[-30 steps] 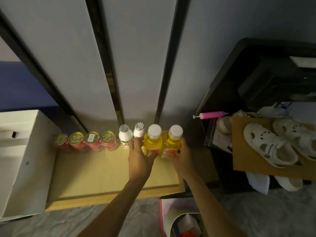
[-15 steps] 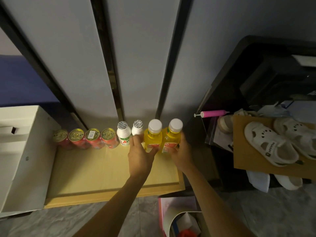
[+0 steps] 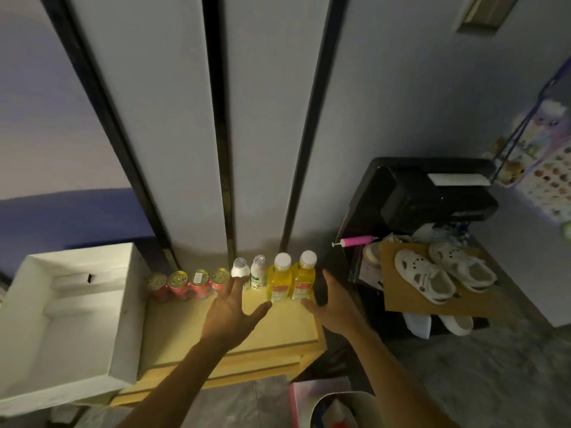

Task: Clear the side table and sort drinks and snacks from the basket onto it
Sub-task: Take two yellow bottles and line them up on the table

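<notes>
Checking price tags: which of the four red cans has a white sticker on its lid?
The red can second from the white bottles; the other three lids are plain gold.

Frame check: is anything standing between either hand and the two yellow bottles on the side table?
Nothing visible does. The left hand and right hand are open just in front of the yellow bottles, with only a strip of side table showing between.

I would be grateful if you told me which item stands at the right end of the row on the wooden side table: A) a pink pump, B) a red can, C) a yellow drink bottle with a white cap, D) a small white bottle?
C: a white-capped yellow drink bottle ends the row on the side table, while the red cans stand at the left end.
</notes>
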The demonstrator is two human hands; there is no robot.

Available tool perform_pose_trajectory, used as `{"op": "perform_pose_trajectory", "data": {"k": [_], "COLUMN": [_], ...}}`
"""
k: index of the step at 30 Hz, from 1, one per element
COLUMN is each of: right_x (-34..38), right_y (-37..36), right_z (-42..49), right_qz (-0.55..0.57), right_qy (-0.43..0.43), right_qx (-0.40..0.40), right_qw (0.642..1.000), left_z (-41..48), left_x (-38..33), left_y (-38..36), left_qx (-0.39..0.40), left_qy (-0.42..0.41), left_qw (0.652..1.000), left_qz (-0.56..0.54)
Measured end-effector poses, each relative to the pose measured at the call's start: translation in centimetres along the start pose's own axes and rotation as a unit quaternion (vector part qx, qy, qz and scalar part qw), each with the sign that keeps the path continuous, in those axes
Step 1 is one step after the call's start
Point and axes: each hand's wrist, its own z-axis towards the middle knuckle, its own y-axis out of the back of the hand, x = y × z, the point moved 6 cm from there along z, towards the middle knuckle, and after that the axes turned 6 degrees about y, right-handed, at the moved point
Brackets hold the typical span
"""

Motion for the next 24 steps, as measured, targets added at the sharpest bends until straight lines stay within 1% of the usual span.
{"op": "perform_pose_trajectory", "data": {"k": [6,9,13,16,18,20,24], "right_x": [10.2,15.7,21.4,25.4,27.7,29.6,32.7], "right_y": [7.9,11.4,14.8,17.0,18.0,18.5,17.8], "right_z": [-7.4,-11.8,-16.6,-20.1,-22.2,-24.2,-27.8], "right_qz": [-0.105,-0.161,-0.157,-0.152,-0.142,-0.139,-0.160], "right_qy": [0.056,0.071,0.074,0.082,0.103,0.130,0.181], "right_qx": [-0.052,-0.077,-0.100,-0.112,-0.120,-0.123,-0.115], "right_qw": [0.991,0.981,0.980,0.979,0.977,0.974,0.964], "left_z": [-1.9,-4.3,-7.7,-11.0,-13.6,-16.4,-22.5], "left_x": [-4.8,-7.4,-10.6,-12.4,-12.9,-12.9,-11.5], "left_y": [14.7,20.9,27.5,32.6,35.3,37.6,41.5], "left_qx": [0.005,0.008,-0.016,-0.058,-0.082,-0.106,-0.156], "left_qy": [-0.102,-0.130,-0.141,-0.146,-0.143,-0.134,-0.087], "left_qw": [0.989,0.983,0.984,0.982,0.981,0.980,0.978], "left_qz": [0.108,0.132,0.110,0.100,0.099,0.101,0.103]}}
